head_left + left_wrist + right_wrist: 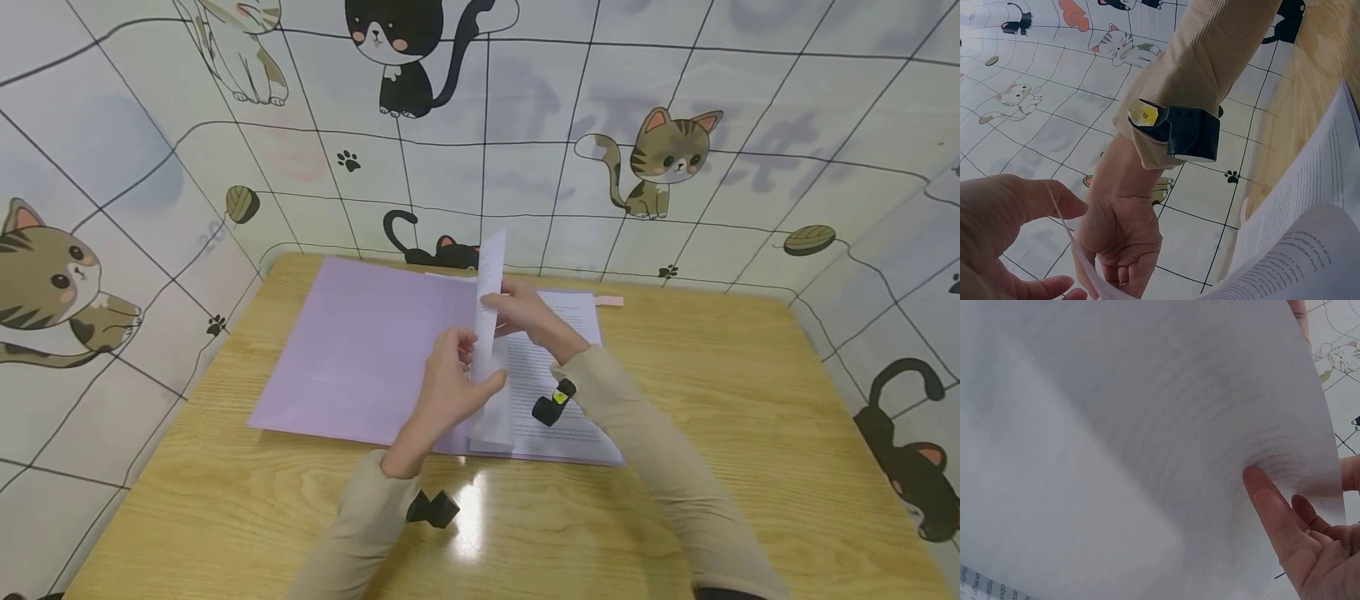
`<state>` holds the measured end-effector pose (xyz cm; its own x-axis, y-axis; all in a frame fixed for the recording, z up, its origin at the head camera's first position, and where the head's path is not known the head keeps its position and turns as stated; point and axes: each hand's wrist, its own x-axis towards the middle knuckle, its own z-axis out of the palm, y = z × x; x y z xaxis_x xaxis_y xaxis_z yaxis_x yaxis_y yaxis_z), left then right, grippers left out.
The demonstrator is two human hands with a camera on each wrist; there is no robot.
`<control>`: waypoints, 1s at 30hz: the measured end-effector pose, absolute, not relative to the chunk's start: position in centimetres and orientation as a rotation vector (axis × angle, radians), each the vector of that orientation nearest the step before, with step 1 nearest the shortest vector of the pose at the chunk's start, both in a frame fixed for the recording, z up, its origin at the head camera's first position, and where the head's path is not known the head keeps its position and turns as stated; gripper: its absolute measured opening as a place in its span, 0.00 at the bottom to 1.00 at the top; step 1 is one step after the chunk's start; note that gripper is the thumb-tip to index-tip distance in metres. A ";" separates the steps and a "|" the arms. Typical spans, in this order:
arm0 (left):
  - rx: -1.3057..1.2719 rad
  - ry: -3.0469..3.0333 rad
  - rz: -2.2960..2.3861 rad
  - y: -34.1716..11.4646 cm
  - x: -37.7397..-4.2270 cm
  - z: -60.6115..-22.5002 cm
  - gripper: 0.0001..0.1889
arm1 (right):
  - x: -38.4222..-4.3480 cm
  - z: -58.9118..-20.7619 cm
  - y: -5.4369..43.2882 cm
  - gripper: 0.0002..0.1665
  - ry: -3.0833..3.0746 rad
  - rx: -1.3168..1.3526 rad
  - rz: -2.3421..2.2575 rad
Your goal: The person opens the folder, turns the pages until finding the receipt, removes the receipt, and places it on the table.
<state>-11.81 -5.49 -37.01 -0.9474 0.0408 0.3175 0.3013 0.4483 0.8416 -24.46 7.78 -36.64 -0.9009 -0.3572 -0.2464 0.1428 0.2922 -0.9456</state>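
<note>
A purple folder (360, 350) lies spread open on the table, with printed pages (573, 375) on its right side. Near the fold, a sheet of paper (491, 267) stands raised and curved. My right hand (528, 315) pinches it, thumb on the left face and fingers behind; those fingers (1272, 512) show against the sheet in the right wrist view. Lower down, my left hand (452, 383) is beside the raised sheet, thumb spread away from its bent fingers. In the left wrist view the sheet's edge passes by the left thumb (1054, 201).
The wooden table (750, 400) extends around the folder. A pink tab (609, 301) sticks out at the pages' upper right. Cat-patterned sheeting (540, 167) rises behind and at both sides. Each wrist carries a small black camera (553, 404).
</note>
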 end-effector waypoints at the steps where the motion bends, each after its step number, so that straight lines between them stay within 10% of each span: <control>1: -0.296 -2.452 -1.488 -5.6 -11.8 -37.1 0.25 | -24.5 -36.7 7.7 0.23 2.158 -0.184 -1.643; 30: -0.233 -2.453 -1.210 -9.7 -12.2 -38.8 0.18 | -23.8 -36.9 7.3 0.25 2.102 -0.226 -1.630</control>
<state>-12.20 -9.68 -38.78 -0.9086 -0.0246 0.4169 0.3158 0.6129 0.7243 -23.78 7.30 -36.94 -0.8771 -0.4038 -0.2603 0.1517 0.2812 -0.9476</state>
